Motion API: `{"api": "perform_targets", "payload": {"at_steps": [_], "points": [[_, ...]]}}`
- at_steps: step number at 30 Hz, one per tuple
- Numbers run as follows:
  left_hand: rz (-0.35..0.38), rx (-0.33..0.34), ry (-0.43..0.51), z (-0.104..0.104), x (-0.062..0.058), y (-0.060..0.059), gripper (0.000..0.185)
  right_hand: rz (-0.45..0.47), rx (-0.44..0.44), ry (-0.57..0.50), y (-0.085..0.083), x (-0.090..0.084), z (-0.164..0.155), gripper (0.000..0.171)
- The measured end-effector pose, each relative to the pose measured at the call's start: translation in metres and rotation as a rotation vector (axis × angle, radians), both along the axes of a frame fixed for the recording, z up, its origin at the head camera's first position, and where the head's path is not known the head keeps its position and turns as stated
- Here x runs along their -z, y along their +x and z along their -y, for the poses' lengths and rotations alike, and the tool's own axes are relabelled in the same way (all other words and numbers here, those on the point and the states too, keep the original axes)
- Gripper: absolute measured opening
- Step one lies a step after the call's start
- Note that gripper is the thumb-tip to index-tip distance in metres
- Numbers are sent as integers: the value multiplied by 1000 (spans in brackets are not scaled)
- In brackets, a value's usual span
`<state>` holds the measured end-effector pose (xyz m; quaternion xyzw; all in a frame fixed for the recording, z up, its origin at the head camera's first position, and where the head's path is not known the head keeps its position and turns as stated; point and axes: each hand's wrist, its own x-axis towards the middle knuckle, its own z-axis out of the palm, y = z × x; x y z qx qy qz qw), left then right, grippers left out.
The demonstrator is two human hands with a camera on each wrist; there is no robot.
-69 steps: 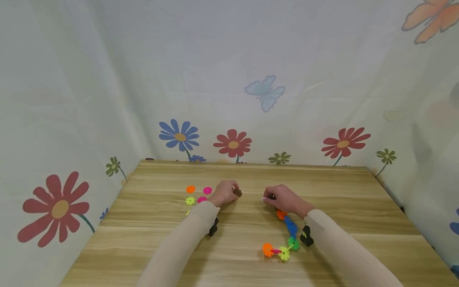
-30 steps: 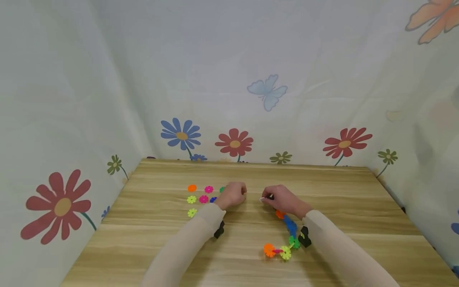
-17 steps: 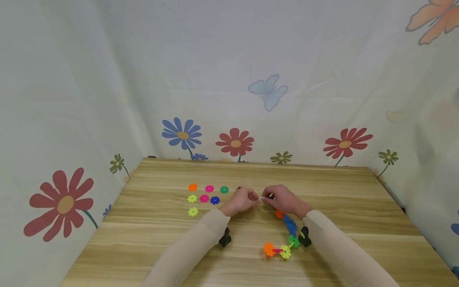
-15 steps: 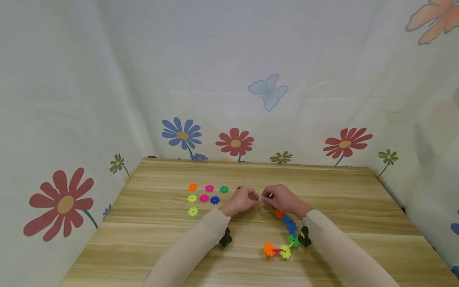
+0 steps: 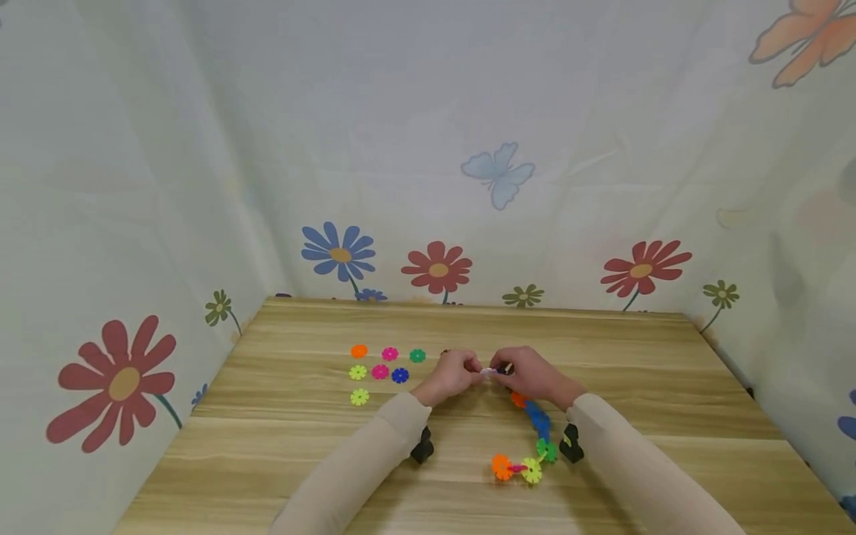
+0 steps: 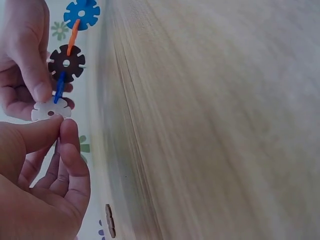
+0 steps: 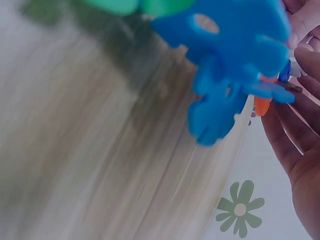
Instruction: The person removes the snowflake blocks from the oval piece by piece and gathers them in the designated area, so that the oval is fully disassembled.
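Note:
A white, notched flower-shaped interlocking disc (image 6: 42, 111) sits between my hands above the table. My left hand (image 5: 455, 374) pinches its near edge between thumb and fingers. From the other side, my right hand (image 5: 533, 373) pinches the same disc. A dark blue disc (image 6: 59, 89) joins it to a brown disc (image 6: 75, 65) in a chain. Beyond that come an orange disc (image 6: 73, 37) and blue discs (image 5: 540, 422). The chain curves down to a green disc (image 5: 546, 450), a yellow one (image 5: 531, 470) and an orange end disc (image 5: 501, 467), resting on the table.
Several loose discs lie left of my hands, among them an orange one (image 5: 359, 351), a teal one (image 5: 417, 356) and a blue one (image 5: 400, 375). A loose brown disc (image 6: 110, 221) lies behind my left hand. Printed cloth (image 5: 401, 148) rises behind the wooden table (image 5: 267, 461).
My left hand has let go of a brown disc, left on the table, and moved right to the white disc, now pinching it. My right hand has barely moved.

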<state>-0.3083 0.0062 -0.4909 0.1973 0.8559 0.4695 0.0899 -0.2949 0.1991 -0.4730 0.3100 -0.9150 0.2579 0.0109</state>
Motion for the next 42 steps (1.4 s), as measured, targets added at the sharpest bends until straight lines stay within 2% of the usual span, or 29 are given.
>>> {"api": "perform_targets", "payload": {"at_steps": [7,14,22,30,35,42], "points": [[-43,-17,-39,2,1,1,11,65,35,41,2,4,-5,29],[-46,-22,-66,4,1,2,11,141,66,42,2,7,-7,30],[-43,-17,-98,4,1,3,11,105,40,73,-2,8,-7,21],[-138,24,-113,-2,-5,5,11,82,15,83,-6,12,-5,19],[-193,10,-124,-6,-4,5,8,67,0,88,-8,12,-2,18],[-215,-14,-138,-8,-5,4,9,54,2,74,-9,12,-3,21]]}}
